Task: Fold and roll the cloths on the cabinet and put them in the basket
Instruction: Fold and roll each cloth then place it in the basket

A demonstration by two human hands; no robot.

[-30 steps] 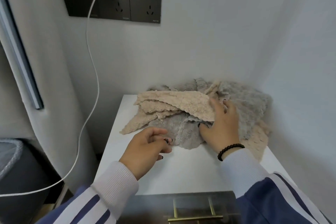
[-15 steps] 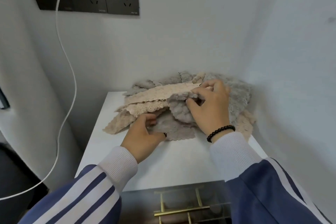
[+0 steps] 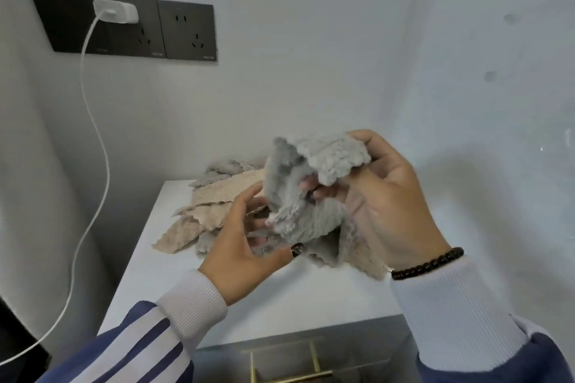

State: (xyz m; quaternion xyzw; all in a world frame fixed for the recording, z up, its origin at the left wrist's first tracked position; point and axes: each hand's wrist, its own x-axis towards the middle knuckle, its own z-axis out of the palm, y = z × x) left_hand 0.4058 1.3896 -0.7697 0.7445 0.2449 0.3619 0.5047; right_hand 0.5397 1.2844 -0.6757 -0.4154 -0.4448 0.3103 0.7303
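Note:
A fluffy grey cloth (image 3: pixel 298 193) hangs crumpled above the white cabinet top (image 3: pixel 249 298). My right hand (image 3: pixel 389 205) grips its upper edge, thumb and fingers curled round the fabric. My left hand (image 3: pixel 245 242) pinches the cloth's lower part from the left. Behind and below lies a pile of beige and grey cloths (image 3: pixel 211 205) against the wall. No basket is in view.
The cabinet stands in a corner, with walls behind and to the right. A black socket panel (image 3: pixel 174 31) holds a white charger (image 3: pixel 116 11), whose cable (image 3: pixel 99 146) hangs down the left side. A gold handle (image 3: pixel 289 378) shows on the cabinet front.
Both hands have lifted the grey cloth up off the pile. A second ago my left hand was free above the cabinet top. The camera has moved closer.

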